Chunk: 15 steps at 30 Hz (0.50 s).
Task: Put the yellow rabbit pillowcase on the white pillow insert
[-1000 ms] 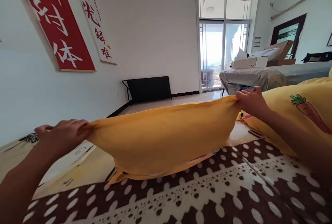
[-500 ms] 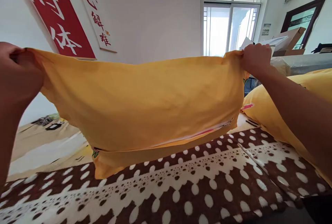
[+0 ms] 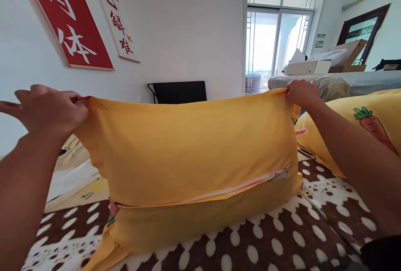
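A yellow pillowcase hangs stretched between my two hands, its lower part resting on the bed. Across its lower half runs a long overlapping slit, with a strip of white and pink print showing along the edge. How full it is inside, I cannot tell. My left hand pinches the upper left corner between thumb and finger, other fingers pointing out to the left. At the upper right corner, my right hand is closed on the fabric. Close to my right forearm lies a yellow pillow with a carrot print.
Beneath lies a brown and white dotted blanket, with a beige patterned cloth at the left. Behind are a black chair back, a plastic-wrapped piece with boxes on it, and red and white wall scrolls.
Both hands have come down with the pillowcase, and the left has moved inward to the right. The pillowcase's lower edge now meets the blanket. The black chair back has come into sight.
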{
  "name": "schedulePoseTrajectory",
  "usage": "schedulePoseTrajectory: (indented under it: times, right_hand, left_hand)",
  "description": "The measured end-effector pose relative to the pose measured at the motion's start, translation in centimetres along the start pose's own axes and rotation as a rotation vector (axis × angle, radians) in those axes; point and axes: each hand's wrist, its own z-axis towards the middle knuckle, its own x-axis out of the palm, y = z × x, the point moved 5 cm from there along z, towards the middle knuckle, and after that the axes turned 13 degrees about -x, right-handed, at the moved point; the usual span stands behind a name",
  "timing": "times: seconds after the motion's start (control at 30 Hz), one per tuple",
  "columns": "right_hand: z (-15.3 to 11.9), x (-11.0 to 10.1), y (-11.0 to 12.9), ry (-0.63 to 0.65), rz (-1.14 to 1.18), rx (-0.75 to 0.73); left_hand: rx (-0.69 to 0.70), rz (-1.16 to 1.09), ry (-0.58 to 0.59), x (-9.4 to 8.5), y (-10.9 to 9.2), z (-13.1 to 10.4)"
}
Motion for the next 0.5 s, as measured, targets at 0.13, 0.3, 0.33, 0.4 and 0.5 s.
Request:
schedulePoseTrajectory:
  times: [0.13,0.3,0.33,0.4,0.5]
  right_hand:
    - [-0.1,1.7,1.4,0.034,-0.066,-0.085]
    - [0.2,3.8,1.6,0.069,-0.108,-0.083]
    - [0.3,4.2,1.8,0.090,-0.091,-0.088]
    - [0.5,5.2,2.9,0.135,-0.043,-0.122]
    - [0.4,6.8,6.9,0.216,0.063,-0.240]
  left_hand:
    - [-0.010,0.037,-0.017,2.1,0.5,-0.4]
    - [-0.030,0.055,-0.086,3.1,1.7,0.5]
    - [-0.016,0.050,-0.078,3.2,1.6,0.6]
    - [0.049,0.036,0.007,3.9,0.5,0.2]
    - [0.253,0.001,0.362,7.1,-3.2,-2.7]
